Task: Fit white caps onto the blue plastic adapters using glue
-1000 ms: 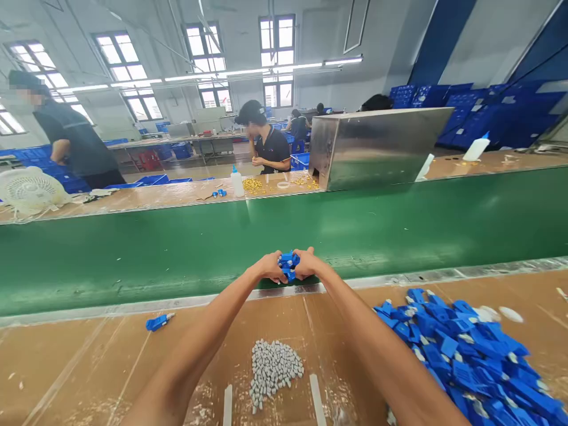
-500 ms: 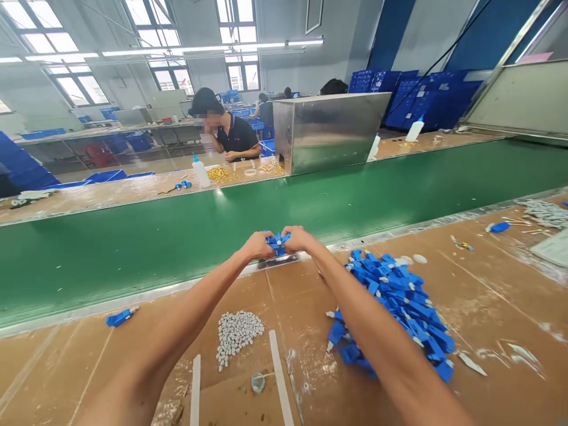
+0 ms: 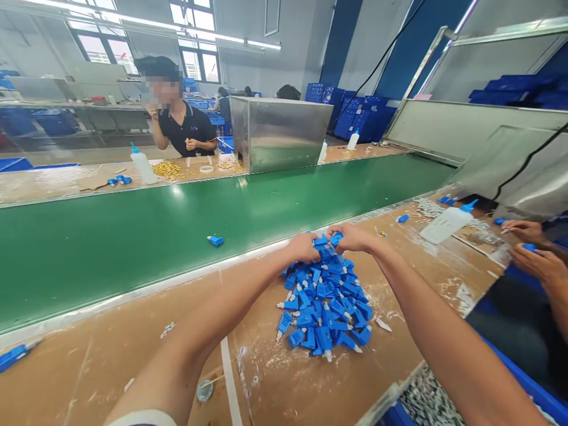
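Observation:
Both my hands are at the far end of a heap of blue plastic pieces with whitish tips [image 3: 326,307]. My left hand [image 3: 305,247] has its fingers curled against blue pieces at the heap's left back edge; its fingertips are partly hidden. Opposite it, my right hand [image 3: 351,238] pinches a blue plastic piece [image 3: 336,239] between thumb and fingers. A single blue piece [image 3: 215,241] lies on the green conveyor belt [image 3: 133,248], left of my hands.
Small grey pellets [image 3: 167,329] show beside my left forearm, which hides others. Near it stands a small round dish [image 3: 205,390]. A white squeeze bottle [image 3: 446,225] and a co-worker's hands [image 3: 539,254] are at right. Another person [image 3: 186,127] sits across the belt.
My hands have moved from the belt's near edge to the heap at the right. A blue piece they held now lies on the belt. The view has turned right.

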Available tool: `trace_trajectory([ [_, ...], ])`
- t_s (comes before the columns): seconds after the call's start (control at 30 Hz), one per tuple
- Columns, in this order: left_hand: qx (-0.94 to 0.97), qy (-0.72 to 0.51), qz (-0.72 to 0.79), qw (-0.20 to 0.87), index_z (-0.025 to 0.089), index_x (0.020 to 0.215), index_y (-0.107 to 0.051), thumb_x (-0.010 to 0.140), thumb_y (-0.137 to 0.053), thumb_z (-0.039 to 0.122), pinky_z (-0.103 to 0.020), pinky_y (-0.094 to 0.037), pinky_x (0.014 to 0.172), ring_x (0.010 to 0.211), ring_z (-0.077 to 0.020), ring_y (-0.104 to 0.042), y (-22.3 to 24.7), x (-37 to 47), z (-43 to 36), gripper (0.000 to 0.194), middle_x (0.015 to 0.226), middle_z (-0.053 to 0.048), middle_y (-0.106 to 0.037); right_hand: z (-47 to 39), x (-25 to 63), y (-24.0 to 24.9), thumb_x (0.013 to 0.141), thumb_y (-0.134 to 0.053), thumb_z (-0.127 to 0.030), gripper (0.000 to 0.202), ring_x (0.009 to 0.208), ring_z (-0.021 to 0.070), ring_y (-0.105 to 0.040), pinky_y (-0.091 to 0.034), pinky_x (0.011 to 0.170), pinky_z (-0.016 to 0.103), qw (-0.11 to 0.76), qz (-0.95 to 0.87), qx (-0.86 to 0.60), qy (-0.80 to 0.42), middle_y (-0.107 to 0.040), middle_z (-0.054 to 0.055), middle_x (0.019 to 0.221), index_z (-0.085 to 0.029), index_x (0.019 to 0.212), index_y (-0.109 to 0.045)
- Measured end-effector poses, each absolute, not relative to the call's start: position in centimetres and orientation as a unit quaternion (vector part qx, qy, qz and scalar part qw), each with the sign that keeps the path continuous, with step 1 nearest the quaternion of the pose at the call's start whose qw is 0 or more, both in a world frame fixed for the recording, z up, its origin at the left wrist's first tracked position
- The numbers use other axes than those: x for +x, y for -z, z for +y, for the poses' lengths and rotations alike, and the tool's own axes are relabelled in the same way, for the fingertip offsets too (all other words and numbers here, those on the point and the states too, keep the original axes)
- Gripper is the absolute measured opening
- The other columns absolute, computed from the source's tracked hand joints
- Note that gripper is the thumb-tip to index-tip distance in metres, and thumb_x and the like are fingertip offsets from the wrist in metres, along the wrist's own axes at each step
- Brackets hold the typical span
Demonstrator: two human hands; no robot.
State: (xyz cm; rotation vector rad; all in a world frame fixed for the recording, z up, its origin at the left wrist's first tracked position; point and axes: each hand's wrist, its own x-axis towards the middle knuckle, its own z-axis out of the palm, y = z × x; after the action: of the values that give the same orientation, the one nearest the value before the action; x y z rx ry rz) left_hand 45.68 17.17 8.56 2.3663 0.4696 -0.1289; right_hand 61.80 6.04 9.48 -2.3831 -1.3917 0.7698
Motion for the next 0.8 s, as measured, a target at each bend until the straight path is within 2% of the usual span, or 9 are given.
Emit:
trace_trajectory([
  [0.07,0.926,0.058,0.154,0.339,0.016,0.115,-0.066,0.087,-0.07,0.031,-0.042,-0.056,0.085,0.096,-0.0227,-0.067,-8.7,46.1,16.2,0.032,0.107,-0.007,-0.07,4.3,62.9,-8.8,0.084,-0.077,-0.028,0.025,0.082,0.0191,-0.068,-0.058,0.072,0.034,0.148,-0.484,-0.811,-0.293,-0.07,0.003,0.094,-0.016,0.105,-0.069],
  [0.13,0.934,0.057,0.129,0.327,0.019,0.113,-0.07,0.076,-0.078,0.024,-0.043,-0.051,0.092,0.105,-0.0273,-0.065,-9.1,46.0,15.6,0.038,0.107,-0.006,-0.073,2.9,63.6,-8.3,0.065,-0.085,-0.022,0.041,0.087,0.0228,-0.068,-0.057,0.072,0.032,0.17,-0.488,-0.794,-0.319,-0.073,0.002,0.091,-0.02,0.104,-0.072],
  [0.2,0.937,0.055,0.109,0.326,0.024,0.113,-0.072,0.068,-0.082,0.023,-0.039,-0.049,0.095,0.11,-0.0295,-0.064,-9.6,45.5,15.7,0.047,0.109,-0.004,-0.075,1.6,64.2,-7.8,0.054,-0.086,-0.02,0.058,0.099,0.0281,-0.068,-0.058,0.076,0.033,0.202,-0.492,-0.775,-0.34,-0.076,0.003,0.101,-0.025,0.111,-0.074],
  [0.23,0.937,0.053,0.101,0.33,0.028,0.115,-0.072,0.066,-0.083,0.026,-0.036,-0.049,0.095,0.111,-0.0291,-0.065,-10.0,45.1,16.1,0.05,0.112,-0.003,-0.075,1.0,64.3,-7.6,0.053,-0.086,-0.022,0.063,0.105,0.0299,-0.067,-0.058,0.08,0.034,0.22,-0.494,-0.766,-0.348,-0.076,0.004,0.109,-0.027,0.114,-0.074],
  [0.33,0.931,0.041,0.114,0.346,0.033,0.126,-0.068,0.073,-0.079,0.039,-0.029,-0.05,0.091,0.108,-0.0246,-0.068,-11.1,43.2,19.4,0.054,0.122,0.0,-0.073,-0.4,64.7,-6.9,0.059,-0.083,-0.033,0.06,0.115,0.0318,-0.065,-0.055,0.094,0.04,0.27,-0.495,-0.743,-0.36,-0.072,0.005,0.123,-0.031,0.119,-0.074],
  [0.47,0.908,0.003,0.284,0.309,0.024,0.139,-0.056,0.093,-0.059,0.043,-0.033,-0.049,0.097,0.111,-0.0226,-0.066,-12.4,38.0,27.2,0.05,0.129,-0.008,-0.068,-1.7,65.2,-5.6,0.062,-0.082,-0.045,0.054,0.119,0.037,-0.063,-0.053,0.097,0.047,0.312,-0.481,-0.736,-0.36,-0.07,0.011,0.128,-0.033,0.114,-0.077],
  [0.6,0.836,-0.008,0.502,0.222,0.017,0.131,-0.058,0.094,-0.061,0.036,-0.05,-0.05,0.098,0.116,-0.0272,-0.06,-11.9,31.4,31.5,0.042,0.134,-0.012,-0.059,-2.3,66.4,-4.7,0.066,-0.078,-0.049,0.038,0.113,0.0364,-0.067,-0.052,0.092,0.045,0.349,-0.439,-0.764,-0.318,-0.071,0.02,0.123,-0.03,0.099,-0.082],
  [0.7,0.802,-0.02,0.558,0.211,0.017,0.127,-0.059,0.094,-0.062,0.035,-0.048,-0.055,0.091,0.11,-0.0259,-0.062,-10.2,30.0,30.7,0.038,0.13,-0.011,-0.06,-2.5,67.1,-4.2,0.065,-0.074,-0.052,0.039,0.102,0.0358,-0.071,-0.055,0.086,0.046,0.366,-0.418,-0.786,-0.271,-0.075,0.019,0.114,-0.026,0.094,-0.08],
  [0.8,0.802,-0.059,0.55,0.226,0.017,0.128,-0.058,0.094,-0.063,0.035,-0.046,-0.056,0.089,0.107,-0.0251,-0.063,-8.7,31.6,29.2,0.039,0.128,-0.011,-0.061,-1.5,67.5,-3.8,0.072,-0.068,-0.052,0.037,0.093,0.0324,-0.072,-0.057,0.082,0.044,0.37,-0.417,-0.802,-0.215,-0.078,0.014,0.101,-0.021,0.09,-0.076],
])
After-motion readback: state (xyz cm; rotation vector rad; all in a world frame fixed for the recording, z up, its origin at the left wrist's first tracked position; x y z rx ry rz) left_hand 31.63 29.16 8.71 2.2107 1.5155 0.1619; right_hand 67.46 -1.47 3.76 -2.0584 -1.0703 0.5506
